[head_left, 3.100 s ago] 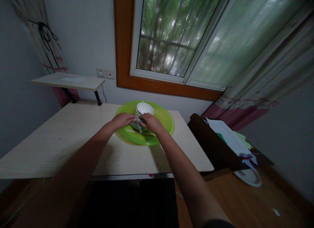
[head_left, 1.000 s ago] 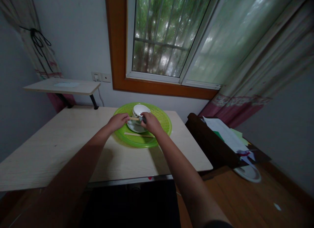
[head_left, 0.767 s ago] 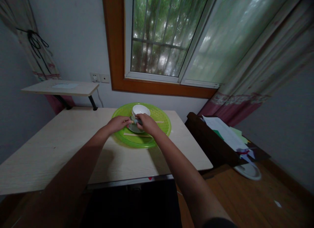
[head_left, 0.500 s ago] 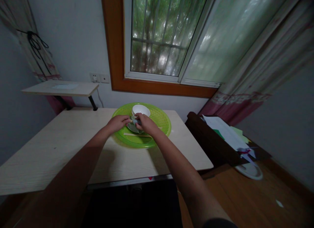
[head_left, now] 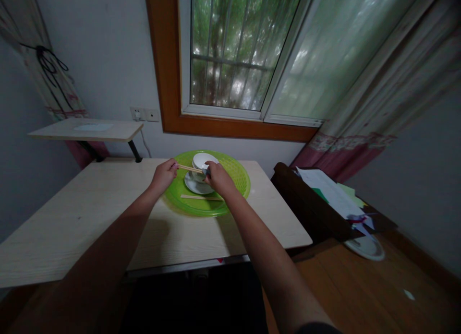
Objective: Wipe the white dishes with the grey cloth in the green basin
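Observation:
My left hand [head_left: 163, 174] pinches one end of a pair of light wooden chopsticks [head_left: 189, 168]. My right hand [head_left: 219, 179] is closed round their other end with a small grey cloth [head_left: 206, 172], which is mostly hidden by the fingers. The chopsticks slant across in front of a white bowl [head_left: 204, 160], above a round green plastic basket tray [head_left: 240, 178]. A white plate [head_left: 194, 185] lies in the tray, partly below the bowl. Other light chopsticks [head_left: 200, 197] rest along the tray's near side.
The tray stands on a pale wooden table [head_left: 108, 204]. A small raised shelf [head_left: 90, 128] on black legs is at the back left. To the right, papers [head_left: 331, 192] lie on a dark brown piece of furniture [head_left: 306, 204]. A window [head_left: 234, 60] is behind the table.
My left hand has drawn away to the left, so more of the chopsticks shows between my hands. My right hand still grips the cloth. The view has shifted slightly.

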The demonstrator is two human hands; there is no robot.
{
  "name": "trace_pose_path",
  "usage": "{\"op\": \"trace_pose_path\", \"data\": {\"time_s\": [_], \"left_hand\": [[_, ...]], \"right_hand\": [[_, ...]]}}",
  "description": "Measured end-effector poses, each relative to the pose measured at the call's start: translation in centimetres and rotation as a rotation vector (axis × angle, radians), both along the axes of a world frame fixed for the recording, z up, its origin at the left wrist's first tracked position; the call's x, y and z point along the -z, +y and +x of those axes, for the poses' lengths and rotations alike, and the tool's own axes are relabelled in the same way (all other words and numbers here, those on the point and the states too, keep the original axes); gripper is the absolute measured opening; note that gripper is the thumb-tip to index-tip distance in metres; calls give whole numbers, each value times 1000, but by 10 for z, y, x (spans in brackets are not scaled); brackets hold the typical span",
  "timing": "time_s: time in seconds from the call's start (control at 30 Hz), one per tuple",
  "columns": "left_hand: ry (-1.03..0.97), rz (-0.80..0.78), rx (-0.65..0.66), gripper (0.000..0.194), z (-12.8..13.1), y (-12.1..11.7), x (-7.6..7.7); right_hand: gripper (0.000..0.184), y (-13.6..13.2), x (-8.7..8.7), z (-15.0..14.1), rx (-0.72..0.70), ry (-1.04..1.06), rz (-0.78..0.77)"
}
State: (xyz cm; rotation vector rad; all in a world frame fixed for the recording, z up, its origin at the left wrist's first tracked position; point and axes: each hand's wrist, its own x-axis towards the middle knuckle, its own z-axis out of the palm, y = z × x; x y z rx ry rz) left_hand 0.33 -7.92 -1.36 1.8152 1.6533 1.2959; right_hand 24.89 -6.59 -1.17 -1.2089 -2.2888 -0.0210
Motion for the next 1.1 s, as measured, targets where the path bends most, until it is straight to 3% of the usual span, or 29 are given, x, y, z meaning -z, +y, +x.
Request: {"op": "trace_pose_path", "data": {"time_s": [0.27,0.47,0.6,1.1], "left_hand": [[96,-18,66,23,1,1,1],[453,-5,161,26,4,0,-2],[572,-23,194,29,4,-1,-1],[629,-20,307,34,5,-5,0]], "right_hand": [[58,-1,3,9,-75,12,-16],[56,-6,0,3,-148,18,-16],[55,-9,-2,-2,-164,-9,-28],[48,-6,3,-10,-281,-12,-16]]}}
